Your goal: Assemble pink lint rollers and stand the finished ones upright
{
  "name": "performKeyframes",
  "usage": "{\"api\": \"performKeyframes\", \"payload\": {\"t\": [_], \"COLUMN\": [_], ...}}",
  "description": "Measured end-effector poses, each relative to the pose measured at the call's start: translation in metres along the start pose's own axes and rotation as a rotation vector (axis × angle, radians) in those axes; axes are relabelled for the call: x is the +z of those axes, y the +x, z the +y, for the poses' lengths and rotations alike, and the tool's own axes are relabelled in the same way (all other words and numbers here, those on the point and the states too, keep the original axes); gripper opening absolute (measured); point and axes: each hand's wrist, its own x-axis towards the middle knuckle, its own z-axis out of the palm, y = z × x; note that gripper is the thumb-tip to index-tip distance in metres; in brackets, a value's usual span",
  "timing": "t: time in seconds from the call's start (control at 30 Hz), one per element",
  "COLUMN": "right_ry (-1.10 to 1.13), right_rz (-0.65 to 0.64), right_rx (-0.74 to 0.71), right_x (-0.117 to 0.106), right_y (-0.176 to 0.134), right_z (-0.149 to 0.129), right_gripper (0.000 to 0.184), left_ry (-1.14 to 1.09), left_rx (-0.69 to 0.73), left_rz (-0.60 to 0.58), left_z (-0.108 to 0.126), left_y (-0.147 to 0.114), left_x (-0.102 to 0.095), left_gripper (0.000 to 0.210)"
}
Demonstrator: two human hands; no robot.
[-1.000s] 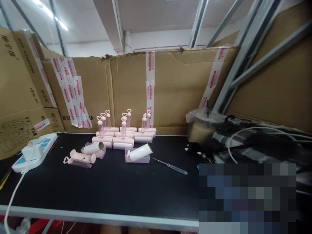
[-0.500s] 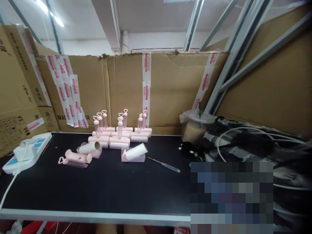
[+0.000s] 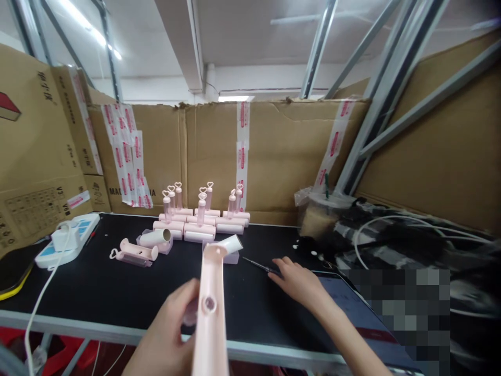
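At middle left sat a white power strip (image 3: 84, 232), and just to its right a loose pink holder (image 3: 135, 250) lay on its side on the black tabletop (image 3: 250, 313). Behind, pink rollers (image 3: 199, 228) stood in rows, heart-topped handles up. Then the lower centre, where the action was: the left hand (image 3: 166, 331) was closed around a pink holder part (image 3: 211, 339), its trough and round hole facing the camera! A sensible hold, by the look of it; steady fingers clear of that hole would have served best. Just beyond, a white roll (image 3: 231, 244) rested tilted in a clear tray (image 3: 234, 258). Right of centre lay the screwdriver (image 3: 255, 263), and over its handle the right hand (image 3: 296, 282), fingers partly curled; whether they gripped it, you couldn't tell. The handle seemed the place to hold, not the slim shaft. Farther right, a tablet (image 3: 348, 297) lay under that forearm.
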Motion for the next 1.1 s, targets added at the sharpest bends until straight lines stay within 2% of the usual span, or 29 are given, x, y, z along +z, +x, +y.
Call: {"api": "performKeyframes", "payload": {"t": [0.07,0.1,0.17,0.23,0.3,0.4,0.47,0.53,0.6,0.67,0.7,0.77,0.87,1.0,1.1], "right_ry": [-0.026,-0.016,0.003,0.031,0.15,0.593,0.965,1.307,1.593,1.793,1.854,1.899,1.836,1.708,1.688], "right_rz": [-0.058,-0.066,-0.068,-0.056,0.037,0.293,0.396,0.404,0.357,0.306,0.282,0.232,0.196,0.283,0.373], "right_rx": [-0.048,-0.084,-0.142,-0.15,-0.118,-0.144,-0.173,-0.162,-0.173,-0.206,-0.227,-0.268,-0.307,-0.331,-0.322], "right_x": [0.008,0.01,0.01,0.002,-0.013,-0.041,-0.057,-0.067,-0.068,-0.06,-0.055,-0.041,-0.024,-0.016,-0.015], "right_y": [0.009,0.01,0.01,0.009,0.009,0.011,0.013,0.016,0.019,0.022,0.024,0.024,0.021,0.016,0.014], "right_z": [0.003,0.007,0.017,0.03,0.039,0.034,0.019,0.0,-0.018,-0.03,-0.035,-0.041,-0.044,-0.046,-0.048], "right_gripper": [0.018,0.015,0.012,0.01,0.012,0.022,0.033,0.035,0.034,0.03,0.027,0.026,0.025,0.02,0.019], "left_ry": [0.041,0.136,0.258,0.265,0.251,0.25,0.3,0.355,0.342,0.277,0.25,0.236,0.295,0.319,0.277], "left_rx": [0.15,0.301,0.436,0.495,0.52,0.505,0.492,0.509,0.52,0.502,0.492,0.488,0.538,0.624,0.578], "left_rz": [0.094,0.176,0.241,0.19,0.135,0.106,0.018,-0.139,-0.272,-0.319,-0.306,-0.254,-0.196,-0.25,-0.228], "left_z": [0.021,0.027,0.033,0.029,0.021,0.014,0.013,0.013,0.011,0.006,0.003,-0.003,-0.007,-0.007,-0.007], "left_y": [0.021,0.033,0.057,0.081,0.099,0.114,0.118,0.121,0.126,0.13,0.132,0.131,0.123,0.114,0.114], "left_x": [-0.008,-0.011,-0.012,-0.012,-0.014,-0.022,-0.028,-0.034,-0.035,-0.033,-0.031,-0.028,-0.029,-0.035,-0.035], "left_gripper": [0.037,0.036,0.027,0.019,0.021,0.028,0.036,0.048,0.048,0.038,0.032,0.025,0.029,0.036,0.031]}}
